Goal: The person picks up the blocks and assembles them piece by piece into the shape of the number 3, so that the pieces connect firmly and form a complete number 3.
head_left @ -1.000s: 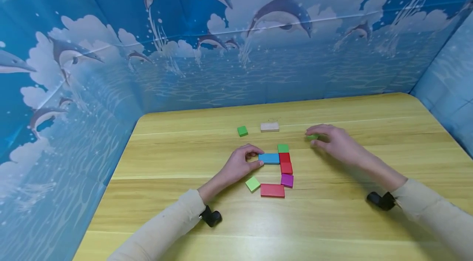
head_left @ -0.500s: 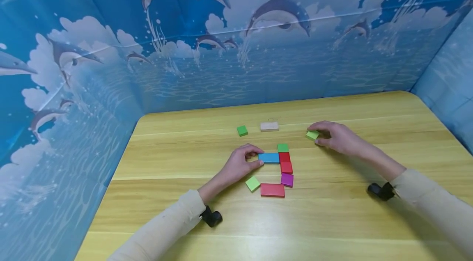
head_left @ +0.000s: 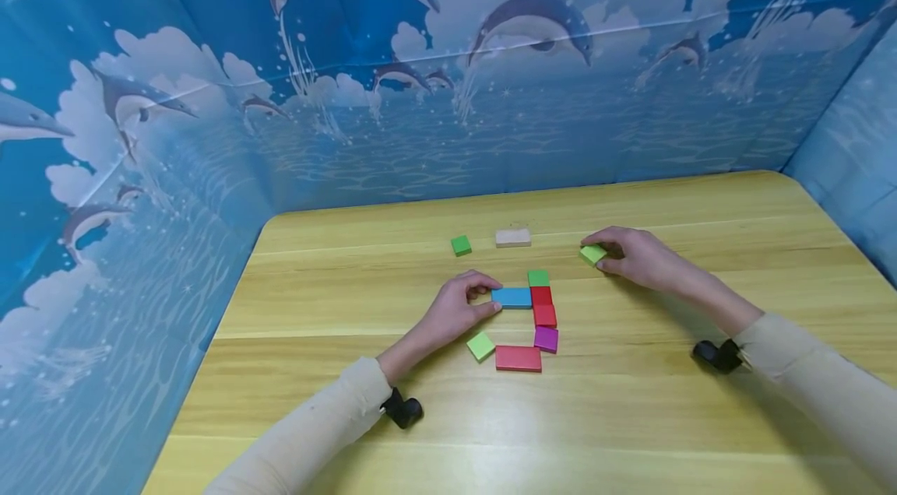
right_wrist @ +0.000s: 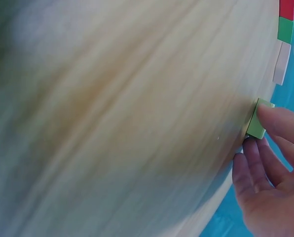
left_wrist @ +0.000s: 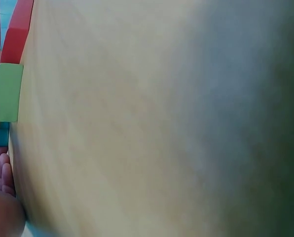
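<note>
My left hand (head_left: 459,308) holds the left end of a blue rectangular block (head_left: 512,298) between thumb and fingertips. That block lies flat, its right end against a short column of a green square (head_left: 538,278), two red blocks (head_left: 543,314) and a purple square (head_left: 546,339). Farther right, my right hand (head_left: 641,258) pinches a light green square block (head_left: 592,254) between thumb and fingers. In the right wrist view the thumb lies on that block and the fingertips are at its lower end. The left wrist view shows my left fingers (left_wrist: 6,175) only at its edge.
Nearer me lie a long red block (head_left: 518,359) and another light green square (head_left: 480,347), turned at an angle. Toward the back are a dark green square (head_left: 461,246) and a pale whitish block (head_left: 513,238). A dolphin-print curtain (head_left: 434,129) stands behind the wooden table (head_left: 336,269).
The right hand's fingers have shifted slightly around the light green block, which was mostly covered and now shows more. My left hand stays at the blue block.
</note>
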### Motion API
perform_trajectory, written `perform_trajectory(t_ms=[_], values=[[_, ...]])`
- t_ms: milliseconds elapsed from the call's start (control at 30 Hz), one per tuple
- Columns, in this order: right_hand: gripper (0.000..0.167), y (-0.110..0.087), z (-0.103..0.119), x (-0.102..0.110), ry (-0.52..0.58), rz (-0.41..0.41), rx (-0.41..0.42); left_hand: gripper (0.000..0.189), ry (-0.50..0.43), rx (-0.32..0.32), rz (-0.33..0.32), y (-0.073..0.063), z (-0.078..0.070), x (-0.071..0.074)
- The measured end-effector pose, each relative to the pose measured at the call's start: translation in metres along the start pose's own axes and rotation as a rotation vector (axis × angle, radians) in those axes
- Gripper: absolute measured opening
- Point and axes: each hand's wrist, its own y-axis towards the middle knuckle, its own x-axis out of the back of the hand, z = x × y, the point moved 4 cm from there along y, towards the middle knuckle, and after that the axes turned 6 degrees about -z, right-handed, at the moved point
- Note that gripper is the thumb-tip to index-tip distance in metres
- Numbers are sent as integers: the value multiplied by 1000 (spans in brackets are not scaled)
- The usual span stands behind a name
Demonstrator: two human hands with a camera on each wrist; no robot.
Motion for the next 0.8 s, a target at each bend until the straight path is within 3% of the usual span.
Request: perform_trajectory(t_ms=[800], values=[[39, 11, 14, -7, 33, 19, -25, 24, -7, -4, -3, -1, 0, -1]])
